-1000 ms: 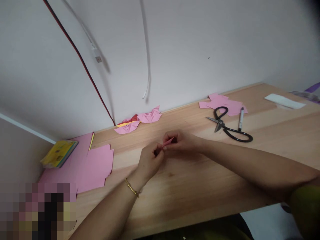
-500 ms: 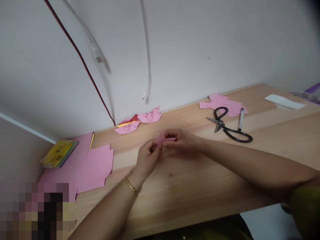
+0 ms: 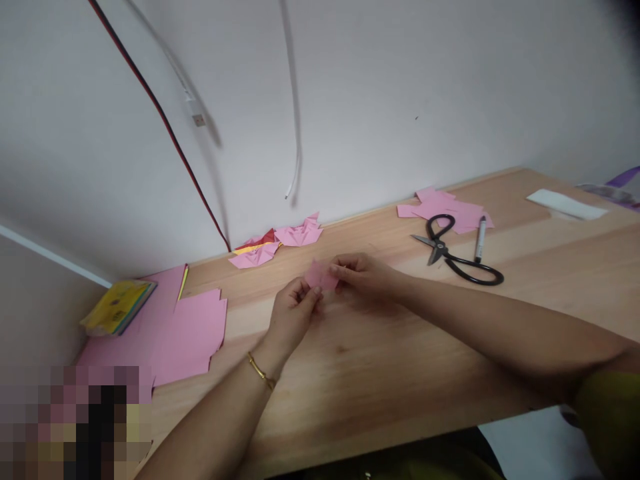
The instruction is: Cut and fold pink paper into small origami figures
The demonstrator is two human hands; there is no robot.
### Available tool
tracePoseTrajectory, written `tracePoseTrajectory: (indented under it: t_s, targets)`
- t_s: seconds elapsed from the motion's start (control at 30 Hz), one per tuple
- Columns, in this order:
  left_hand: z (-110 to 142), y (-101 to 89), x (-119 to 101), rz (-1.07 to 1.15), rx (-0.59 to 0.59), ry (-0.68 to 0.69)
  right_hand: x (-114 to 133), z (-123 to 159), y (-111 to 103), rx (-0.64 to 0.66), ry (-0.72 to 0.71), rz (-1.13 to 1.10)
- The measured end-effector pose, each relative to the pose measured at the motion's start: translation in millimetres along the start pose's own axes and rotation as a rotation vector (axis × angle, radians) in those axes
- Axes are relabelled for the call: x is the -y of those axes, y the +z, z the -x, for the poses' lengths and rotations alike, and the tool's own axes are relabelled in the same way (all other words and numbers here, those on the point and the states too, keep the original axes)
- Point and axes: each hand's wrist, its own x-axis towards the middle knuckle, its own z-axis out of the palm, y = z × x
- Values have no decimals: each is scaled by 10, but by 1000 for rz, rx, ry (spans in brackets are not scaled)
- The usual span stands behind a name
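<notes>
A small piece of pink paper point(image 3: 323, 275) is held up over the wooden table between my two hands. My left hand point(image 3: 296, 303), with a gold bracelet at the wrist, pinches its left lower edge between thumb and fingers. On the other side my right hand point(image 3: 360, 275) grips the right edge, its thumb on the front face. Folds in the paper are too blurred to make out. Beyond my hands, folded pink paper shapes point(image 3: 303, 233) lie against the wall, one pair with a red and yellow piece between.
Black-handled scissors point(image 3: 440, 248) and a marker pen point(image 3: 481, 239) lie to the right, by pink paper pieces point(image 3: 457, 208). A white strip point(image 3: 567, 204) is farther right. Pink sheets point(image 3: 193, 333) and a yellow packet point(image 3: 117, 307) sit left. A white cable point(image 3: 298, 133) hangs on the wall.
The pink paper has been turned so that its flat face now shows towards me. My right thumb and fingers have shifted up onto its right edge.
</notes>
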Motion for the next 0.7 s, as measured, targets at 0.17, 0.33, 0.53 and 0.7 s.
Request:
tracePoseTrajectory:
  t_s: [0.17, 0.33, 0.53, 0.7]
  targets:
    - [-12, 17, 13, 81, -17, -30, -40, -8, 30, 22, -92, -99]
    - [-5, 24, -7, 58, 16, 17, -5, 17, 54, 19, -130, -85]
    - [4, 28, -22, 28, 22, 11, -14, 24, 70, 44, -121, -107]
    - [9, 31, -47, 18, 24, -6, -12, 32, 79, 73, -142, -48]
